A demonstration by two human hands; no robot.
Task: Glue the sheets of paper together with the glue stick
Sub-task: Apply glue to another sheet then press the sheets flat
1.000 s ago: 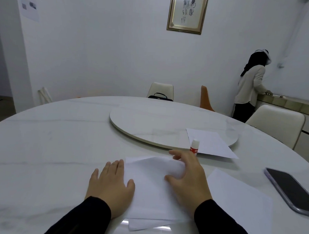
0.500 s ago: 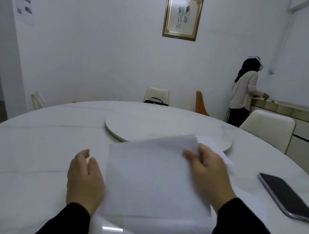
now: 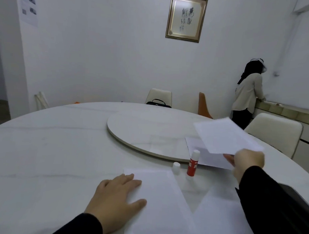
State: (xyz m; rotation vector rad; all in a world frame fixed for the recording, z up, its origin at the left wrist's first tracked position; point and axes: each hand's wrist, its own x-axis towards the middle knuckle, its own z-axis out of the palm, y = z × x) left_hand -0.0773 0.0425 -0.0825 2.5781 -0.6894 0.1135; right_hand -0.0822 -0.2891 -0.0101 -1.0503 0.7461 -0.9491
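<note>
A white sheet of paper lies flat on the table in front of me, and my left hand rests flat on its left edge, fingers spread. My right hand holds a second white sheet by its near edge, lifted over the right side of the table. Under it another sheet lies partly on the turntable. The red and white glue stick stands upright with its cap off, between the sheets. Its white cap stands just left of it. A further sheet lies at the lower right.
The round white marble table carries a raised turntable at its middle. A dark phone lies by my right sleeve. Cream chairs stand around the table, one with a black bag. A person stands at a counter, back right.
My right hand has lifted the top sheet off the stack and carried it up to the right. My left hand has settled on the sheet left below. The glue stick and cap are uncovered.
</note>
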